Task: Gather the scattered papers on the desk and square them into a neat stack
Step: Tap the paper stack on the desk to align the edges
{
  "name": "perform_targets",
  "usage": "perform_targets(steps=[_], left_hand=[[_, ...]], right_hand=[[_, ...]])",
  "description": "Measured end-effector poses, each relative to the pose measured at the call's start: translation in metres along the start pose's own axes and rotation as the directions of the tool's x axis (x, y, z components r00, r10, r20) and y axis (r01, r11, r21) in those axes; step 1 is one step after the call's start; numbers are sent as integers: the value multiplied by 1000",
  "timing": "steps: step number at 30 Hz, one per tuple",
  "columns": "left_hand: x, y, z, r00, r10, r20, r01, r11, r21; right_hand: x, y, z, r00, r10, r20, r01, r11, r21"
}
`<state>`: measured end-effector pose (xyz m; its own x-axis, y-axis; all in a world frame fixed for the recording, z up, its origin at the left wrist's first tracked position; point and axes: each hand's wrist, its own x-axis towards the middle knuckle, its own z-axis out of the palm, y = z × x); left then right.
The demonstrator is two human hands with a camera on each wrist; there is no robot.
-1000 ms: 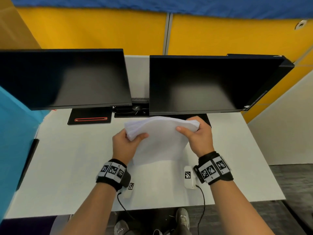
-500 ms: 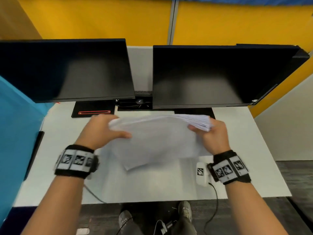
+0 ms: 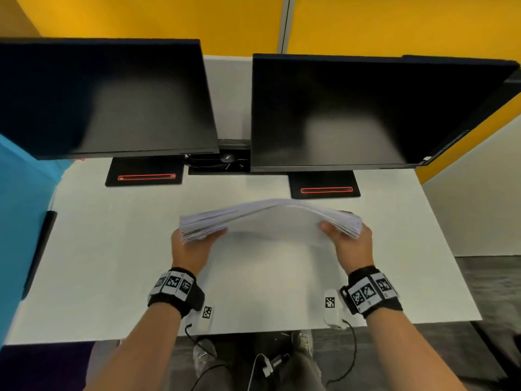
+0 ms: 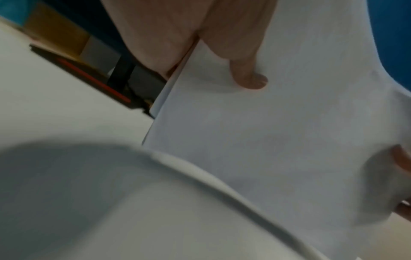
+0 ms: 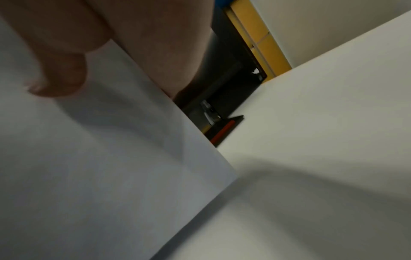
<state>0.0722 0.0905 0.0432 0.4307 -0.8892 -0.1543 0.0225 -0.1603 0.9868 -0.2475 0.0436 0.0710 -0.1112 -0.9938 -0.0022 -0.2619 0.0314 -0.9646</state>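
Observation:
A thick stack of white papers [image 3: 270,221] hangs above the white desk [image 3: 112,263], bowed upward in the middle, its sheet edges fanned at both ends. My left hand [image 3: 191,244] grips the stack's left end, thumb on the near face. My right hand [image 3: 349,241] grips the right end the same way. In the left wrist view the stack of papers [image 4: 278,140] fills the right side with my thumb [image 4: 249,73] pressed on it. The right wrist view shows the papers [image 5: 100,167] under my thumb [image 5: 62,77]. The fingers behind the stack are hidden.
Two dark monitors [image 3: 107,97] [image 3: 366,108] stand at the back of the desk on black bases with red stripes [image 3: 145,176] [image 3: 325,189]. A blue partition [image 3: 19,198] borders the left side. Yellow panels rise behind. The desk's front edge lies under my wrists.
The stack has turned from a tilted hold to a level, sideways one. My left hand came in from the far left to the stack's left end. Both hands sit lower and nearer.

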Motion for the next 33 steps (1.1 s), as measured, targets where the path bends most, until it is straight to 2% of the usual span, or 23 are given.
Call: perform_targets(steps=[2,5,7,9,11,14,16,18,20,22,25,27,30,33], left_hand=[[-1,-7,10,1000,-16,-8,17,991,135],[6,4,15,999,-51,-4,51,990,133],[13,9,9,999,-33,-36,37,993,115],[16,6,2,1000,14,-7,-13,988,156],[15,-3,1,1000,5,17,-9,980,198],[18,-9,9,997,-71,35,65,984,168],[19,-5,12,1000,-18,-15,20,980,197],[17,-2,8,998,30,-56,-22,988,154],[12,-4,4,998,57,-39,-52,990,132],[6,-11,6,999,27,-22,-23,989,145],[1,-7,12,998,-12,-56,17,995,95],[1,3,17,996,28,-85,-28,1000,12],[0,23,27,980,22,-200,-46,992,-118],[4,37,36,943,-10,-333,-10,998,-59]], right_hand=[[1,13,6,998,66,13,-66,998,-22],[9,12,11,990,141,-20,-141,990,15],[15,7,10,993,106,-42,-105,994,19],[17,7,7,997,66,-47,-65,997,32],[17,12,7,996,84,-13,-84,996,8],[17,15,13,990,143,20,-142,989,-51],[20,10,15,990,138,-12,-138,988,-69],[18,8,14,994,102,-43,-102,995,-3],[15,9,12,996,73,-53,-73,997,11],[10,13,13,995,96,-27,-97,995,-10],[3,21,12,989,148,10,-148,989,13],[0,20,14,990,141,-1,-140,983,118],[-2,7,22,983,165,-78,-139,954,264],[2,-3,30,961,211,-179,-159,950,269]])
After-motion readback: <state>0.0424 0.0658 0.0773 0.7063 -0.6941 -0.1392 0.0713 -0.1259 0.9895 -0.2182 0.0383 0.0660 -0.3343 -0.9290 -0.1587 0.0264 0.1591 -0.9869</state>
